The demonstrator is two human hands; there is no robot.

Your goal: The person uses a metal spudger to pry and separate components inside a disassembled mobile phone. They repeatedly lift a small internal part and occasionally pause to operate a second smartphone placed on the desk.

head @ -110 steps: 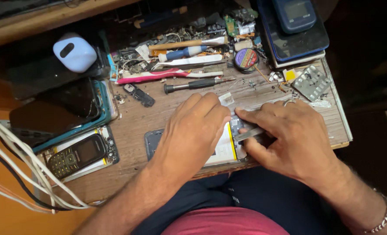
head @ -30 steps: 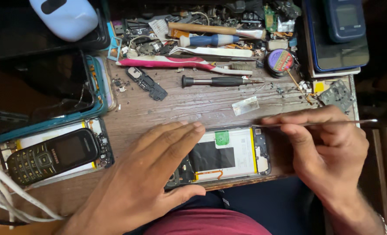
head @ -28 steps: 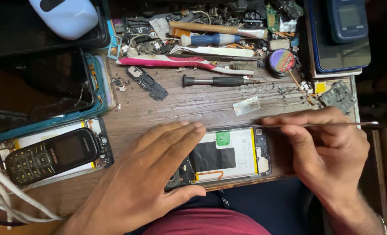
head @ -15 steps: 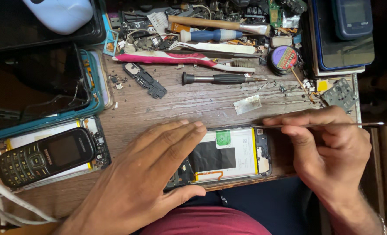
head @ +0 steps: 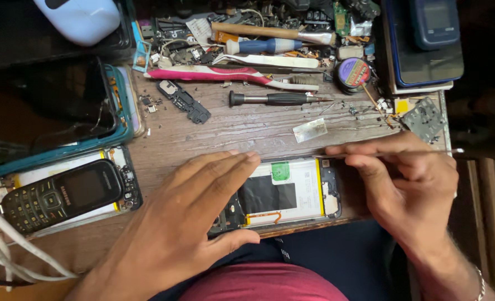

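An opened smartphone (head: 292, 192) with its back cover off lies at the near edge of the wooden bench (head: 247, 129), showing a white battery with a black patch and a green sticker. My left hand (head: 194, 209) lies flat over the phone's left part, thumb at its near edge. My right hand (head: 409, 184) sits at the phone's right end and pinches thin metal tweezers (head: 414, 153), whose tips point left over the phone's top right corner.
A small silver shield plate (head: 310, 129) and a black-handled screwdriver (head: 275, 99) lie beyond the phone. A black keypad phone (head: 63, 195) rests on another opened handset at left. Pink-handled tool (head: 219, 74), solder wire reel (head: 353, 71), loose parts and stacked phones (head: 425, 42) crowd the back.
Since the oldest frame both hands have drawn apart, uncovering the opened phone. In the last second the hands have barely moved; the view has only shifted slightly.
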